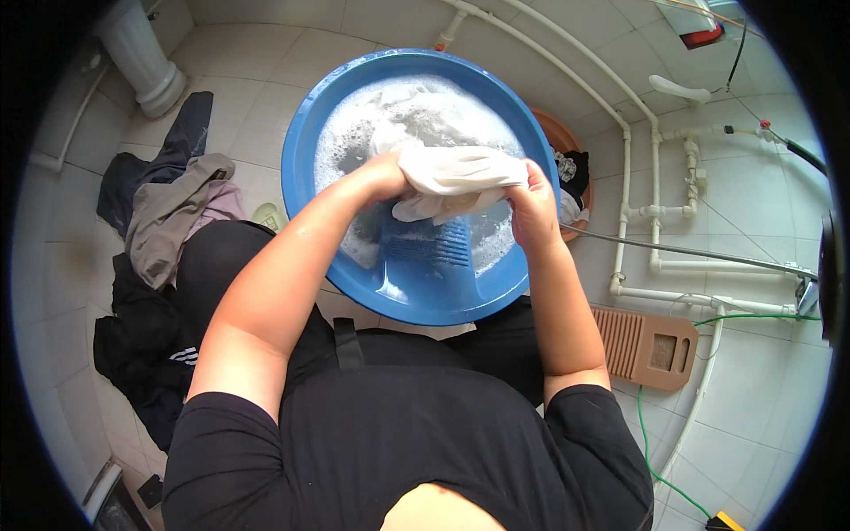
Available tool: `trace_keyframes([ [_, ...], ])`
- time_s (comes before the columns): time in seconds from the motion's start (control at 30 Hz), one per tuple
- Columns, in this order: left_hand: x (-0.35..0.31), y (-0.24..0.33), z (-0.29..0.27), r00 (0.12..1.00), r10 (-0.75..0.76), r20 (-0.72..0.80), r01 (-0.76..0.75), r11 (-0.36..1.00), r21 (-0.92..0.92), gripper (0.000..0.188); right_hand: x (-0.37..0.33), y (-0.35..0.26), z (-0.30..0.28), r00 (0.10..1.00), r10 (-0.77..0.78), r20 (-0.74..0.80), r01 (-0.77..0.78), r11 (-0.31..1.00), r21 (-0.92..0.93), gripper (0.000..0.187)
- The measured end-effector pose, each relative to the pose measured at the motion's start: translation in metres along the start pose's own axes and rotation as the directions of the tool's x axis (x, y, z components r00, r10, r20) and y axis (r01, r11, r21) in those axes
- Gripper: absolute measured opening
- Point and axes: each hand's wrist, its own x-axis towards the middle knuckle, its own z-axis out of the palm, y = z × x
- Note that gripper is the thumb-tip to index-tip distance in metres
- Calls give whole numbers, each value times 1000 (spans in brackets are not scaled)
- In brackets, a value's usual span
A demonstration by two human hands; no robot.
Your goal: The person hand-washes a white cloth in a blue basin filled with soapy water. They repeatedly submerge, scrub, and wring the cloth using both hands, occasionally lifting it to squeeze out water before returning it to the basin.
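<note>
Between my hands a wet white cloth garment is stretched and bunched above a large blue basin. My left hand is closed on its left end, the fingers partly hidden by the fabric. At the other end my right hand grips the cloth with fingers wrapped round it. Soapy water with white foam fills the basin, and more pale cloth seems to lie in the suds behind. Just below the held garment, a blue ribbed washboard slopes down into the water on the near side.
Dark, beige and pink clothes lie heaped on the tiled floor at left, near a white pedestal. An orange basin with clothes stands behind the blue one. White pipes, a brown washboard and a green cord are at right.
</note>
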Motion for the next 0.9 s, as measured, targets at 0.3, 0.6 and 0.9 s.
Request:
trace_keyframes([
  [0.3, -37, 41, 11, 811, 547, 209, -26, 391, -920, 38, -15, 39, -6, 802, 593, -76, -523, 757, 391, 70],
  [0.6, -34, 35, 31, 885, 436, 160, 55, 245, -968, 43, 3, 50, 17, 952, 282, 115, -248, 497, 832, 43],
  [0.9, -6, 5, 20, 988, -155, -19, 83, 626, -776, 49, 4, 67, 20, 992, 50, 112, -91, 913, 397, 42],
])
